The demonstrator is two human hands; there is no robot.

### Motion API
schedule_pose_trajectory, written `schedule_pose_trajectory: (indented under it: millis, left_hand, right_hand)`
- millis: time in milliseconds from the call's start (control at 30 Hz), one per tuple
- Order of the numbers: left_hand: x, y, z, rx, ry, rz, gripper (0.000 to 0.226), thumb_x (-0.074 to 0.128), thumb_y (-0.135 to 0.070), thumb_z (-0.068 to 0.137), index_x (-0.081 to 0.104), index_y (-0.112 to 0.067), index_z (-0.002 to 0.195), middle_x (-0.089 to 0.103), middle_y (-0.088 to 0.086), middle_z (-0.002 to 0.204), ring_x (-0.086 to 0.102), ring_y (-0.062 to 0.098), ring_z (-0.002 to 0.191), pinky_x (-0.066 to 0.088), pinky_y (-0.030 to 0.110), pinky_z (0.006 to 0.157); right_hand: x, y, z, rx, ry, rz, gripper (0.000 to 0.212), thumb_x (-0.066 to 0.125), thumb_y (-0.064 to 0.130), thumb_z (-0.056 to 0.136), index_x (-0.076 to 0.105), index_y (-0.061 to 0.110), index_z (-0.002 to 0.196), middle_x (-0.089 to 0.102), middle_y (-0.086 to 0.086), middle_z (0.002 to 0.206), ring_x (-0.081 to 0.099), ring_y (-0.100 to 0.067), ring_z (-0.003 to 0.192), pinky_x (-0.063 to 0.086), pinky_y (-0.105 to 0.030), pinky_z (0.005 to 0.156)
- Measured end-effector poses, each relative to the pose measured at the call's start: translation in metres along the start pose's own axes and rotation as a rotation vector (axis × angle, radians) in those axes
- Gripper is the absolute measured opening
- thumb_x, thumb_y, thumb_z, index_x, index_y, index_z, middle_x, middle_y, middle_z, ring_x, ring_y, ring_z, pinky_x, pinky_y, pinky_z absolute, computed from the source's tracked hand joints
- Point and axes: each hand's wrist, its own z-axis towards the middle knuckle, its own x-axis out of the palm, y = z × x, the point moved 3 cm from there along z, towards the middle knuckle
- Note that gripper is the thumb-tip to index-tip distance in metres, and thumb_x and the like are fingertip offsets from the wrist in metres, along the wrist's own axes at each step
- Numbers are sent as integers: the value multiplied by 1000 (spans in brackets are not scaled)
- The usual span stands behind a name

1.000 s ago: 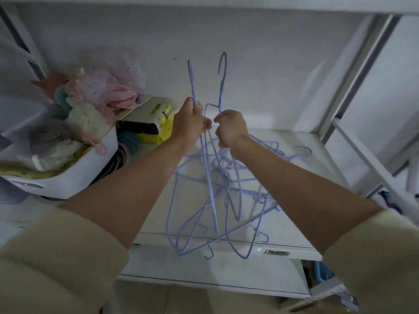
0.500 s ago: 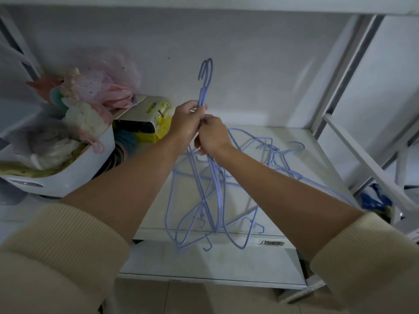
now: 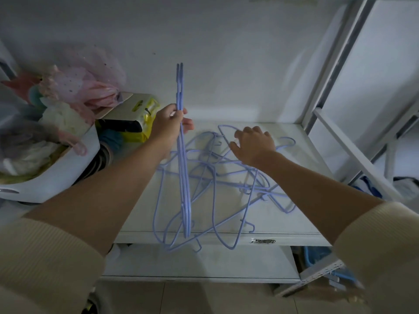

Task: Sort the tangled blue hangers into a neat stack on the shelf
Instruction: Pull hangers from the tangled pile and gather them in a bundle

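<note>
Still tangled blue hangers (image 3: 217, 175) on shelf (image 3: 294, 225)

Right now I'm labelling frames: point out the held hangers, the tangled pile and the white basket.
held hangers (image 3: 184, 177), head view, shoulder wires.
tangled pile (image 3: 226, 175), head view, crossing wires.
white basket (image 3: 68, 173), head view, front wall.

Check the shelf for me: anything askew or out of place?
Yes. The loose hangers lie crisscrossed in a tangle on the shelf, some poking past its front edge. Only the aligned bunch in the left hand looks orderly.
</note>
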Motion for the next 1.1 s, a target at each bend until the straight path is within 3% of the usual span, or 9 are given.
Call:
schedule_pose_trajectory:
  millis: [100,367,500,600,767,1100]
  left_hand:
    - [-3,10,5,-24,4,5,29,33,-7,96,53,-19,77,59,7,68,63,4,46,53,20,54]
    - [16,25,8,11,16,-33,32,33,-1,97,51,-15,75,51,9,66,59,6,46,54,14,52]
    - [21,31,11,21,23,-18,32,33,-1,97,52,-15,75,51,8,69,56,16,60,53,14,52]
    - [20,33,13,14,11,6,32,33,-2,96,52,-15,75,51,8,67,57,16,58,52,14,52]
    - [9,32,16,7,9,18,32,33,-2,96,52,-16,75,51,9,65,58,4,42,53,15,52]
    - [-12,41,13,-20,-2,-18,29,35,-4,96,52,-15,75,53,8,65,58,5,45,53,15,54]
  right_hand:
    - [14,-27,3,37,45,-43,53,36,49,94,49,18,136,52,-10,137,44,-31,129,37,-45,103]
    - [53,-57,7,116,143,-89,60,41,58,88,46,24,138,49,-8,142,44,-30,131,36,-45,103]
    - [63,-58,10,117,168,-67,62,45,60,86,47,23,136,47,-10,143,41,-32,133,36,-46,104]
    - [69,-43,11,75,179,-61,65,45,63,85,46,23,136,45,-11,142,40,-34,134,36,-47,104]
    - [75,9,23,-72,146,-13,61,43,60,88,46,21,135,48,-10,138,43,-32,130,38,-46,100]
    - [94,42,37,-141,221,-19,50,40,46,95,47,22,138,50,-8,138,41,-29,132,36,-45,105]
